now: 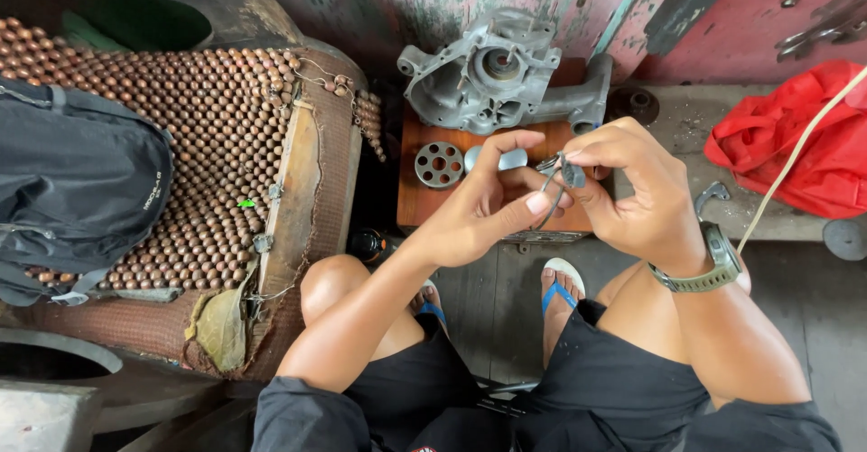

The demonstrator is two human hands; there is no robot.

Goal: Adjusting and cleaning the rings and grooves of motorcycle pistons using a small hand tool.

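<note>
Both hands pinch small dark metal part with thin wire loop (562, 174): left hand (483, 204), right hand (632, 190). Light, stiff, likely oily; hold by edges.

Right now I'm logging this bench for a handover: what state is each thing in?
Small dark metal part: pinched between fingertips of both hands, off the board.
Left hand: closed on the part.
Right hand: closed on the part.
Grey engine casing: resting on the wooden board, untouched.
Round holed disc: flat on the board.
Black backpack: lying on the beaded seat.
</note>
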